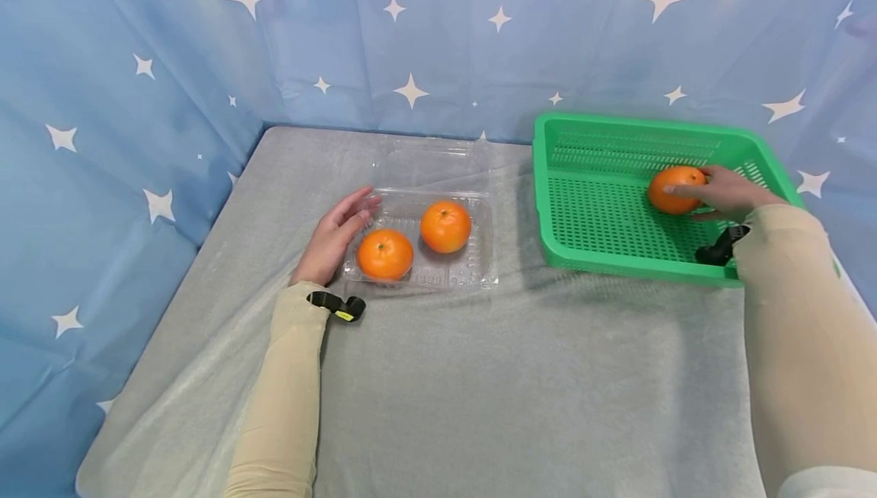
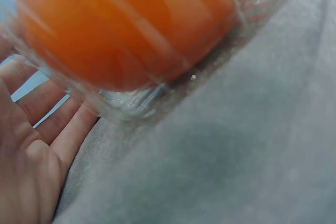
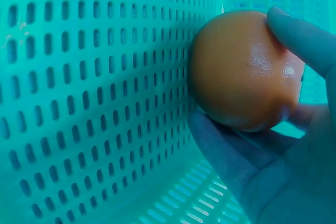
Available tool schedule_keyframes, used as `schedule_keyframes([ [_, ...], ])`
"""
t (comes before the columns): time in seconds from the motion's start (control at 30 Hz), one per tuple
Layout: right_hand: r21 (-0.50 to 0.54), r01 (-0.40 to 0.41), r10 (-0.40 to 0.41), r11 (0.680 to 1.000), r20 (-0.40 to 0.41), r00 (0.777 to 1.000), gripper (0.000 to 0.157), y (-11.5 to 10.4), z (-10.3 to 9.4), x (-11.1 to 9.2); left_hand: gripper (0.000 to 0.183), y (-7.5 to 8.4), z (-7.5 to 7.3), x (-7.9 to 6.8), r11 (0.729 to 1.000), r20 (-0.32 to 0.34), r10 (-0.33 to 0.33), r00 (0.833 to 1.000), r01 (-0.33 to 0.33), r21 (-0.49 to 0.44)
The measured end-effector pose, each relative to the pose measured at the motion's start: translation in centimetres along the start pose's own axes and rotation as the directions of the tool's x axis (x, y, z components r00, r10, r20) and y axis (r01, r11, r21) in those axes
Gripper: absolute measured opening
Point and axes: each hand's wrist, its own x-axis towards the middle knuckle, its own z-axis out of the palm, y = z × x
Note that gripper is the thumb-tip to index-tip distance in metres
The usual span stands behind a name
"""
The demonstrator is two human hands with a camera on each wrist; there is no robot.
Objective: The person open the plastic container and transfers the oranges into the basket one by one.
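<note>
In the head view, my right hand (image 1: 736, 193) reaches into a green plastic basket (image 1: 644, 266) and grips an orange (image 1: 676, 189), thumb on one side and fingers curled round the other. The right wrist view shows that orange (image 3: 241, 72) close to the perforated basket surface. My left hand (image 1: 332, 239) touches the left side of a clear plastic clamshell box (image 1: 493, 243), its fingers loosely extended. Two more oranges sit inside this box, a front-left one (image 1: 385, 254) and a back-right one (image 1: 446, 227). Through the clear wall, the left wrist view shows one orange (image 2: 131, 30) beside the fingers.
The box's transparent lid (image 1: 432, 167) lies folded back behind it. A grey cloth (image 1: 521, 384) covers the table. Blue curtains (image 1: 452, 41) with white stars hang behind and to the left. The basket walls rise around my right hand.
</note>
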Motion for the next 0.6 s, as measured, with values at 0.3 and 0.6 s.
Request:
schedule_keyframes([
  [0.3,-0.008,0.018,-0.018,1.000,0.011,1.000,0.091,0.03,0.01,0.03,0.041,1.15,0.35,-0.47,1.000,0.012,-0.002,1.000,0.002,-0.003],
  [0.6,0.003,0.015,-0.015,1.000,0.025,1.000,0.089,0.18,-0.11,-0.04,0.041,1.07,0.24,-0.46,1.000,0.019,0.001,1.000,-0.001,-0.003],
])
